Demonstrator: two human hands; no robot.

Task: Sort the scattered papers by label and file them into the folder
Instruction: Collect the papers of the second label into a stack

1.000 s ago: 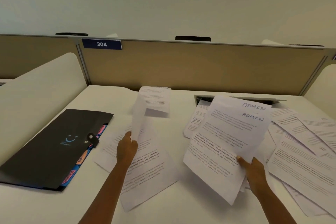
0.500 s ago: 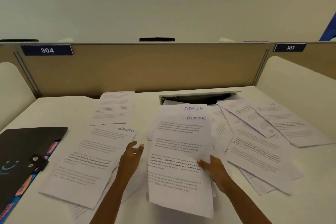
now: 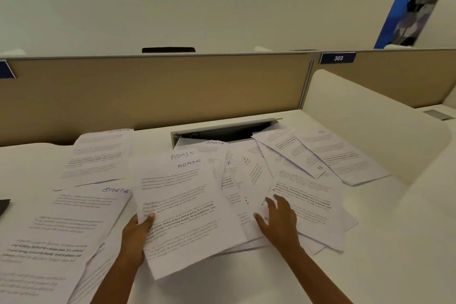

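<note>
Two sheets headed ADMIN are seen in the single head view, held together at their lower left edge by the left hand, whose thumb is pressed on top of the paper with the fingers hidden beneath. The right hand is spread open, fingers relaxed, and is laid on or just above the scattered pile to the right; whether it is touching cannot be told. A sheet labelled SPORTS is spread flat on the tabletop at the left, with another printed sheet behind it, whose label is too faint to read. Only a dark corner of the folder is caught at the left edge, well apart from both hands. A cable slot is partly covered by the far papers.

The sorting step is judged to be in hand: an ADMIN group is being gathered, and nothing is seen filed yet. For the next move, the loose pile would need to be searched for a readable label, and a matching sheet lifted by one edge without the overlapping ones being dragged along. Several labels are hidden under other pages.
</note>
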